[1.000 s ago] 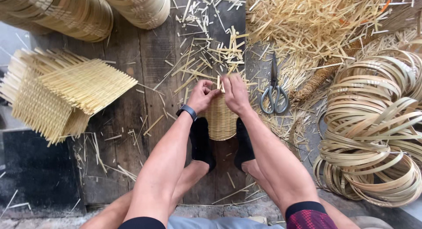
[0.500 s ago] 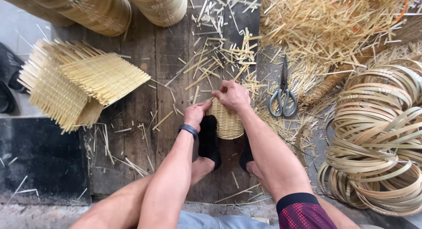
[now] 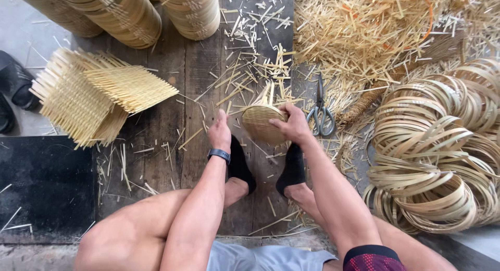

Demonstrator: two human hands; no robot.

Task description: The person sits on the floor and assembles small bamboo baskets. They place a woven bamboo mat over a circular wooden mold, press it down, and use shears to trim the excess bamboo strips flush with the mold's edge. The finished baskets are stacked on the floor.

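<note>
Your right hand (image 3: 294, 126) grips the small woven basket (image 3: 260, 122) by its right side, fingers wrapped on the rim, tipping it so its round base faces up toward you. That tilt puts the weave where you can see it. Your left hand (image 3: 220, 131) sits just left of the basket, fingers loosely curled, thumb raised; whether it touches the basket wall I cannot tell from this angle. A dark wristband (image 3: 219, 155) rides on that wrist.

The basket hangs just above your two feet in black socks (image 3: 240, 164), which are set close together under the work, likely to serve as a rest or clamp for the piece. Loose uncut strips (image 3: 268, 91) stick out from the basket's far end, pointing away from you.

Scissors (image 3: 320, 112) lie just right of the right hand, handles toward you, within easy reach. Further right, a heap of coiled flat bamboo hoops (image 3: 432, 156). Beyond, a pile of straw-like offcuts (image 3: 375, 31), with short trimmings scattered on the wooden boards (image 3: 172, 141). To the left, flat woven mats (image 3: 94, 96) with frayed edges lie stacked. At the far edge, nested finished baskets (image 3: 135, 16) stand in columns.
</note>
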